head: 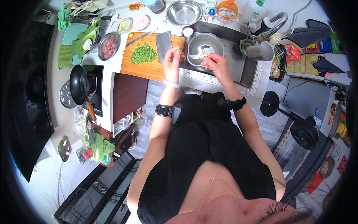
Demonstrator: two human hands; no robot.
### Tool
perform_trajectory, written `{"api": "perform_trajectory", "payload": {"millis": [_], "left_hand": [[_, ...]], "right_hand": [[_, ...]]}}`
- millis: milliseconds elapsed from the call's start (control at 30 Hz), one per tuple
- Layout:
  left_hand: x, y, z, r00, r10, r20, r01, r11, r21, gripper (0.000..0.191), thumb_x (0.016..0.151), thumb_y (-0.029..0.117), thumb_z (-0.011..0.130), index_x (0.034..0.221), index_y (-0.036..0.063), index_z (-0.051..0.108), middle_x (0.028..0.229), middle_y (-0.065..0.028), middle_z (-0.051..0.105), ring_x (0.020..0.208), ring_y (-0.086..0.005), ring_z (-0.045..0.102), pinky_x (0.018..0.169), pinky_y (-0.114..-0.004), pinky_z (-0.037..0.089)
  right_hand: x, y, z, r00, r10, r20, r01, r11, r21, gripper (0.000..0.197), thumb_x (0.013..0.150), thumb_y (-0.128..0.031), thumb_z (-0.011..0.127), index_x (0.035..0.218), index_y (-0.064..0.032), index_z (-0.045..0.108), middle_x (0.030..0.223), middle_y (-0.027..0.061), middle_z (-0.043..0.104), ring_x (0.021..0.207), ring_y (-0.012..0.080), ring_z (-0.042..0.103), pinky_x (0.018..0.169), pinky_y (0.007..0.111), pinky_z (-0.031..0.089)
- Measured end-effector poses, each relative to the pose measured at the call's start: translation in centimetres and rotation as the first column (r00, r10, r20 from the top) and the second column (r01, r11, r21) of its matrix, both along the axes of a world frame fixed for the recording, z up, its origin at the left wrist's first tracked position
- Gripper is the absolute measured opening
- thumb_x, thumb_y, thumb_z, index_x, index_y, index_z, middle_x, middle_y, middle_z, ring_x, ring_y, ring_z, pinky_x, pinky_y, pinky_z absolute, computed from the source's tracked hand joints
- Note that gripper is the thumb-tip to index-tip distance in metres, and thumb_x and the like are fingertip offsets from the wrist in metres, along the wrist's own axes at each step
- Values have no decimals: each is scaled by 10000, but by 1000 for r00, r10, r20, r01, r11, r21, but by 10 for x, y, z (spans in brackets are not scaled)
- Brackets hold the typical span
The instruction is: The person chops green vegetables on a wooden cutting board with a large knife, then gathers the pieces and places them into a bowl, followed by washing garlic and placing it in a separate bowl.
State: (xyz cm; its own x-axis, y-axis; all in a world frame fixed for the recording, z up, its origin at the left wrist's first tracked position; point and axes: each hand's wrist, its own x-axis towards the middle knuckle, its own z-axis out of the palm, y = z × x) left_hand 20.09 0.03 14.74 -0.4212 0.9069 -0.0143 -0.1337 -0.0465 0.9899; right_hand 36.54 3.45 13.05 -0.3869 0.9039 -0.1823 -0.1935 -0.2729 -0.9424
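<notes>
My left hand [172, 58] is raised over the right edge of a wooden cutting board [139, 71], its fingertips pinched on what looks like a small yellowish piece, too small to name. To its right, my right hand [215, 64] grips a small white-handled tool [200, 53], perhaps a peeler, above a metal pot [221, 46] in the sink. On the board lie chopped greens [143, 54], a cleaver [164, 44] partly behind my left hand, and a narrow knife [141, 37]. A metal bowl of minced meat [108, 47] stands left of the board.
The faucet [277, 23] arches over the sink's [247, 71] right side, near a metal strainer cup [260, 52]. A steel basin [184, 12] and an orange bottle [228, 9] line the back. At left, a black wok [79, 85] sits by the cooktop, its handle towards me.
</notes>
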Motion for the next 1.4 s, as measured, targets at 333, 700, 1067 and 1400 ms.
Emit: {"api": "perform_trajectory", "payload": {"millis": [333,700,1067,1400], "left_hand": [[9,-9,-9,955,-250,163,269,957,-110,85,838,90,564,849,9,589,726,-25,594,661,-66,525,609,-189,401],[10,-15,7,193,147,-970,363,908,210,215,638,77,637,852,72,632,732,-12,587,687,-162,562,598,-289,432],[7,-28,6,180,130,-975,369,910,190,256,652,62,591,907,58,623,800,-24,595,724,-161,569,615,-269,457],[-42,-47,-3,311,62,-948,219,966,135,254,725,89,621,978,67,607,884,-66,566,742,-229,560,643,-325,449]], "right_hand": [[7,3,-6,978,42,205,-73,987,145,186,840,-56,530,976,63,574,801,62,635,733,75,568,666,196,446],[4,-5,-6,970,93,-223,-146,961,-235,358,896,-213,473,1180,3,451,1050,81,571,922,136,560,787,256,438],[-18,-4,-2,983,105,-152,-110,994,-26,320,859,-78,517,1170,-11,481,965,34,578,836,68,521,727,203,429],[-16,17,53,940,317,-125,-285,932,223,380,781,-21,583,1155,-34,518,876,-35,527,790,31,499,668,165,406]]}}
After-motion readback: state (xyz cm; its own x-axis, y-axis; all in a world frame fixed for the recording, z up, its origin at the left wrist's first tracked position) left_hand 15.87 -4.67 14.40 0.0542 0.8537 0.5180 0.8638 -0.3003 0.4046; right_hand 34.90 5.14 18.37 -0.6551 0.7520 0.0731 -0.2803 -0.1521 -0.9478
